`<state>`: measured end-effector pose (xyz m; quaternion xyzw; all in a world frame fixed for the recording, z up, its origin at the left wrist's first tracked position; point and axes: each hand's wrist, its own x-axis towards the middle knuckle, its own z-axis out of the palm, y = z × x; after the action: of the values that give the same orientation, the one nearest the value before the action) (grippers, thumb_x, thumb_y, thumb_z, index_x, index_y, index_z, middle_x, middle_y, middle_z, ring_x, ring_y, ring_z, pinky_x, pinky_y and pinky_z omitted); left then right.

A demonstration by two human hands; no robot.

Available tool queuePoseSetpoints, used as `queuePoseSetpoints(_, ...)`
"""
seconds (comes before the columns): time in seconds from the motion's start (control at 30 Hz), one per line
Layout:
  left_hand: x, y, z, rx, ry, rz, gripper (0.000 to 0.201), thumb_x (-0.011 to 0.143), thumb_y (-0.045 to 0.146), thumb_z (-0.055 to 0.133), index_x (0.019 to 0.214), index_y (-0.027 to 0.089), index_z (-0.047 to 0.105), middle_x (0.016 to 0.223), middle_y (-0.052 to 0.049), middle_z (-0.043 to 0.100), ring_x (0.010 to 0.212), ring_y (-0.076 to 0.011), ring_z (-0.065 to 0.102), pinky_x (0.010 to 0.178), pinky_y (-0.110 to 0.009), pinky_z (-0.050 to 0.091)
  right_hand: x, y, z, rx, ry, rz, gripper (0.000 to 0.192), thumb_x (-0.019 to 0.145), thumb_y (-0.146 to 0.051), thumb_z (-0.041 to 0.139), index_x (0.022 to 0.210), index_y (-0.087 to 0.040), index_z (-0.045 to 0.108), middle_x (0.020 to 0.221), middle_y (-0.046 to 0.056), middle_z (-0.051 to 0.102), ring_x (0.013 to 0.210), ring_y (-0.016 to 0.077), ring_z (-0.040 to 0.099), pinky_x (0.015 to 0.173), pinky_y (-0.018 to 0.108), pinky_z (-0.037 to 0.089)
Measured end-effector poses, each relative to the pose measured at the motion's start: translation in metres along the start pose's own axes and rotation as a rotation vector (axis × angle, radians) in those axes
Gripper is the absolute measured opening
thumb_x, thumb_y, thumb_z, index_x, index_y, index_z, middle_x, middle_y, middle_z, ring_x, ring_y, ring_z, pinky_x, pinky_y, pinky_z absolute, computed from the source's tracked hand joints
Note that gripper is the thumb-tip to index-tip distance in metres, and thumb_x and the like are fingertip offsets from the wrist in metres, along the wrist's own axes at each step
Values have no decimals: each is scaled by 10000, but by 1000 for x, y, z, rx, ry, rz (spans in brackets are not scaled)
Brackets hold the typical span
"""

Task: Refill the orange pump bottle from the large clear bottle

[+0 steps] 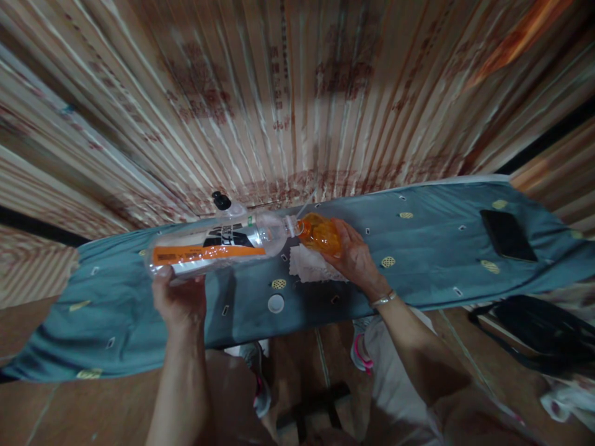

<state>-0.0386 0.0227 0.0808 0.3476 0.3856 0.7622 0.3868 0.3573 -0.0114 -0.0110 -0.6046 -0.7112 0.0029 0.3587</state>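
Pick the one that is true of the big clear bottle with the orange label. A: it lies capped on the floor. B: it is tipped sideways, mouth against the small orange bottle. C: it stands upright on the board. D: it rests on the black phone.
B: the left hand holds the big clear bottle on its side, its mouth meeting the small orange bottle gripped by the right hand above the blue-covered board.

Single head view — looks forward and down, close over ironing board [418, 248], wall behind.
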Motion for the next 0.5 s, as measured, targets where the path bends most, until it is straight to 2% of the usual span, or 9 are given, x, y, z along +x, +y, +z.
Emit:
queuePoseSetpoints(0.17,-1,4,4,11,11,27,537,784,556,991,1261,322,912,1223,-59,929,786,-205,682,510,-278,385,1,0,-2,-1,-6,4,927,1062,-343,946,1897,-176,579,1789,297,790,1669,501,793,1439,797,659)
queuePoseSetpoints(0.33,-2,9,9,-31,18,-11,471,729,500,1003,1164,333,935,1276,-57,939,764,-181,659,502,-239,398,1,-4,-2,-16,3,2,904,1071,-369,935,1886,-162,602,1768,307,800,1638,506,815,1428,781,683)
queuePoseSetpoints(0.5,-3,12,15,-42,92,-40,478,693,482,967,1140,316,937,1356,-76,939,738,-172,617,489,-233,373,1,-6,-1,-30,21,5,874,1095,-399,921,1890,-206,614,1763,292,808,1635,508,821,1426,773,694)
